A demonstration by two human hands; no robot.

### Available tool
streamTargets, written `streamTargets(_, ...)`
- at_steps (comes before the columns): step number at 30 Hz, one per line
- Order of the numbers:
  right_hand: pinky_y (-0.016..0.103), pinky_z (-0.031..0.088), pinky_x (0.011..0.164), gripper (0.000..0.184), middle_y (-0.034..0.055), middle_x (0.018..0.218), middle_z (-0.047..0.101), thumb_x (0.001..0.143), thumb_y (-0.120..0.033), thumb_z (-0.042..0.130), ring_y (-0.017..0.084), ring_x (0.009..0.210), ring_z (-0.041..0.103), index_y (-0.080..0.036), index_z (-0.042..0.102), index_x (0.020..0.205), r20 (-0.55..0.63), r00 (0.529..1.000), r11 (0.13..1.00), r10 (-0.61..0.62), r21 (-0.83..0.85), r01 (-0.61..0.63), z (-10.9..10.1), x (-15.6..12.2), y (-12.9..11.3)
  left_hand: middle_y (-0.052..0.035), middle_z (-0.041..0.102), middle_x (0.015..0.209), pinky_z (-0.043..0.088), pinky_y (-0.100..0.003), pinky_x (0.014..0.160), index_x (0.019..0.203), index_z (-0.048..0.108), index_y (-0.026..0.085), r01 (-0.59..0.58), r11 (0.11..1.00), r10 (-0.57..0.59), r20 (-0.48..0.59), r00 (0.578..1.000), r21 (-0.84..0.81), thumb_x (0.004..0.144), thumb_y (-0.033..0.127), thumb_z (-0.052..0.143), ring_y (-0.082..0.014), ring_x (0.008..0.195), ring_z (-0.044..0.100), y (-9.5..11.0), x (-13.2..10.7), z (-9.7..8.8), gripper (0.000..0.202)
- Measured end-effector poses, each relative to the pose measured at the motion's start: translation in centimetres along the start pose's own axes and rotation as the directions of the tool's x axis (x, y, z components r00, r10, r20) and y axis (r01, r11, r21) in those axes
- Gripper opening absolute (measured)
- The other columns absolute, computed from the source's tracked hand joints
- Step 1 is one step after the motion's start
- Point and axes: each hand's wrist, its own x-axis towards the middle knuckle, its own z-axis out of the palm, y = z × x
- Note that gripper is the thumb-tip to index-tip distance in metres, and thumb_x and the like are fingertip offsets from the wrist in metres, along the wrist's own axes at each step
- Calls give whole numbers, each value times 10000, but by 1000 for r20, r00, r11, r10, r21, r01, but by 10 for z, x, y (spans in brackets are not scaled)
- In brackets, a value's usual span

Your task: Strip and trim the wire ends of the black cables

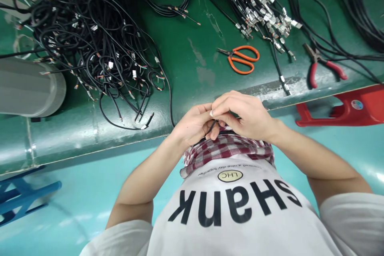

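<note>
My left hand (196, 122) is closed around a thin black cable (211, 127) at the table's front edge. Fingertips of my right hand (238, 112) pinch at the same spot, meeting the left thumb and forefinger. A small whitish piece (211, 113) shows between the fingertips; whether it is part of the cable end I cannot tell. Beyond my hands lie scissors (241, 59) with orange handles, their blades pointing left. Farther right rest pliers (318, 64) with red handles, spread apart.
A large tangle of black cables (99, 36) covers the table's left side, beside a grey cylindrical container (33, 88). Cables with silver connectors (264, 8) lie at the back right. A coiled cable (168, 8) sits between. Below the edge stand red (354, 108) and blue (30, 196) stools.
</note>
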Motion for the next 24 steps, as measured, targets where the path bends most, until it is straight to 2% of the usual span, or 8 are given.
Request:
streamTargets(3, 272, 539, 777, 88, 47, 956, 690, 976, -119, 533, 145, 877, 668, -178, 598, 975, -33, 995, 994, 94, 63, -91, 0, 0, 1, -3, 624, 706, 283, -173, 312, 867, 520, 148, -69, 995, 72, -28, 997, 77, 907, 280, 609, -97, 381, 559, 1, -3, 3, 164)
streamTargets(5, 275, 534, 775, 79, 45, 957, 689, 967, -118, 548, 148, 875, 669, -179, 598, 978, -35, 991, 990, 126, 67, -124, 0, -2, 2, -4, 635, 707, 332, -174, 341, 883, 508, 158, -74, 984, 78, -18, 997, 164, 910, 216, 553, -108, 408, 589, 3, -6, 3, 78)
streamTargets(8, 284, 530, 790, 87, 45, 970, 687, 957, -107, 559, 150, 892, 665, -183, 596, 976, 13, 991, 989, 130, 67, -131, -1, -8, 1, -17, 651, 701, 431, -194, 411, 877, 522, 155, -10, 961, -2, 43, 999, 275, 881, 175, 531, -121, 462, 624, 4, -9, -2, 23)
streamTargets(12, 271, 526, 773, 102, 46, 974, 687, 956, -99, 560, 142, 884, 659, -182, 602, 998, 93, 978, 974, 185, 118, -196, -4, -19, -3, -23, 625, 670, 345, -162, 384, 795, 531, 143, 92, 921, -134, 86, 987, 379, 939, 313, 544, -58, 424, 517, 1, -11, -8, 222)
streamTargets(14, 260, 522, 764, 97, 41, 975, 691, 950, -106, 580, 136, 876, 661, -183, 608, 1002, 109, 968, 960, 225, 144, -239, -6, -25, -4, 3, 599, 718, 294, -150, 386, 847, 528, 154, 93, 929, -133, 89, 987, 357, 931, 320, 587, -22, 425, 435, -2, -11, -8, 196)
streamTargets(17, 244, 510, 752, 79, 27, 947, 696, 929, -119, 626, 124, 838, 659, -182, 616, 974, 67, 954, 941, 291, 159, -299, -10, -31, -3, 25, 575, 755, 270, -148, 405, 929, 499, 183, 75, 957, -101, 80, 992, 279, 888, 236, 647, -16, 450, 392, -7, -11, -9, 162)
streamTargets(21, 245, 503, 725, 49, 15, 890, 692, 913, -155, 662, 125, 797, 651, -187, 629, 932, 11, 925, 909, 380, 180, -376, -13, -35, -2, -30, 648, 740, 266, -167, 417, 1005, 543, 169, 45, 962, -75, 102, 992, 268, 921, 239, 587, -40, 443, 413, -10, -12, -10, 119)
streamTargets(24, 253, 514, 719, 44, 21, 885, 697, 909, -199, 679, 139, 801, 658, -189, 637, 919, -16, 903, 885, 430, 203, -418, -13, -38, -1, -51, 666, 775, 260, -185, 437, 1114, 610, 165, 11, 969, -33, 88, 996, 246, 948, 282, 545, -45, 450, 412, -9, -13, -9, 214)
